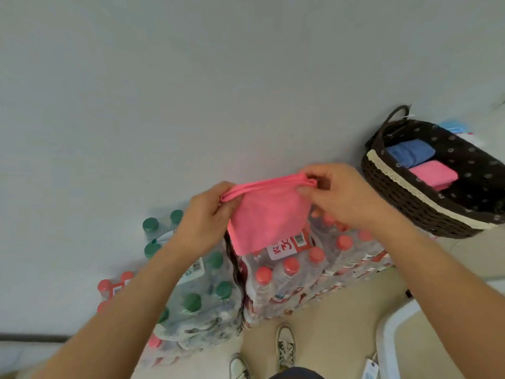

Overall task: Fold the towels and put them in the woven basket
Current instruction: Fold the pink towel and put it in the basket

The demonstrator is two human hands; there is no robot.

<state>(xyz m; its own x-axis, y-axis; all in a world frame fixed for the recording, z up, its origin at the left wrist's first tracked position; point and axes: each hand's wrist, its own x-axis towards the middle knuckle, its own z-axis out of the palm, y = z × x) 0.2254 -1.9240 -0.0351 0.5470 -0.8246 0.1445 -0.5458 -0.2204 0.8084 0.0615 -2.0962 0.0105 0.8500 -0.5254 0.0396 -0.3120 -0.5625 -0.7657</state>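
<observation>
A pink towel (pixel 269 217), folded small, hangs in the air between both hands in the middle of the head view. My left hand (pixel 207 217) pinches its upper left corner. My right hand (pixel 341 195) pinches its upper right corner. The folded top edge runs between them. At the right stands the dark woven basket (pixel 415 206) with a cream lace rim and a dotted dark lining. Inside it lie a folded blue towel (pixel 410 154) and a folded pink towel (pixel 434 175), side by side.
Under the hands stand shrink-wrapped packs of bottles, red-capped (pixel 308 269) in the middle and green-capped (pixel 202 291) at the left, against a pale wall. My shoes (pixel 285 346) stand on the beige floor below. A white plastic edge (pixel 390 337) shows at the lower right.
</observation>
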